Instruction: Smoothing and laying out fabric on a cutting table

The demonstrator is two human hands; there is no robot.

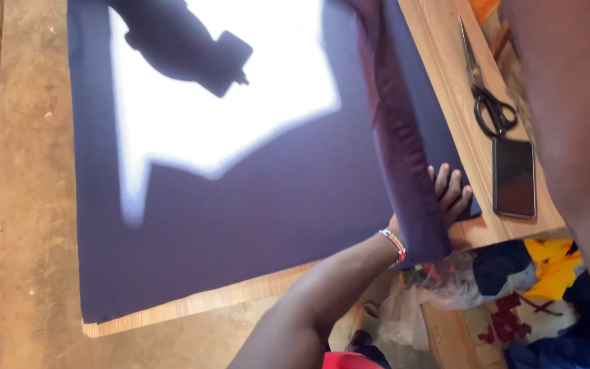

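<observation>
While its long axis runs away from the viewer, the folded cloth point(404, 150) lies under the hand's point(445, 198) spread fingers point(453, 186).

Tailoring workshop: scissors point(487, 92) and cloth point(254, 205) on a wooden table point(445, 61)

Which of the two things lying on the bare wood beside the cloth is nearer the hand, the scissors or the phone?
The dark phone, lying flat just past the fingertips of the hand that grips the folded purple cloth. The black-handled scissors lie beyond it, farther up the table.
</observation>
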